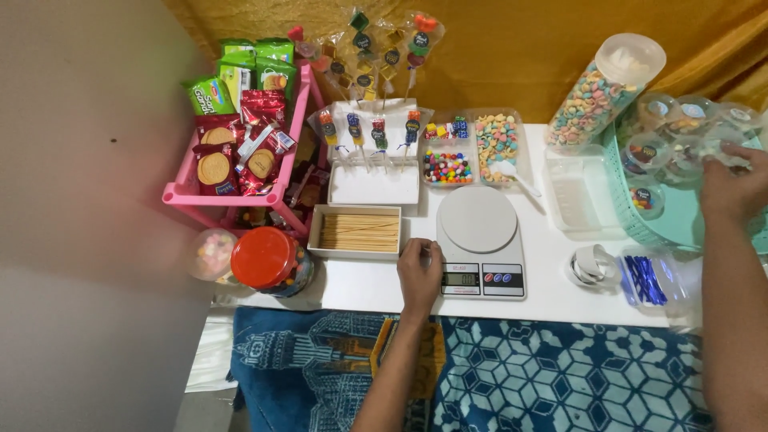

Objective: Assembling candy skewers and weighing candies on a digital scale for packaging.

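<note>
My left hand (419, 270) rests on the white table beside the left edge of a white kitchen scale (480, 238), fingers curled, touching its front corner near the display. My right hand (734, 190) reaches into a teal basket (632, 216) at the right and closes on a small clear round cup (724, 152) among several lidded cups holding sweets. The scale's round plate carries nothing.
A white box of wooden skewers (358, 232) sits left of the scale. Behind are trays of coloured candies (448, 166), candy skewers (376, 132), a tilted cereal jar (600, 92), a clear tub (578, 192). A pink rack of biscuit packs (240, 152) and red-lidded jar (268, 260) stand left.
</note>
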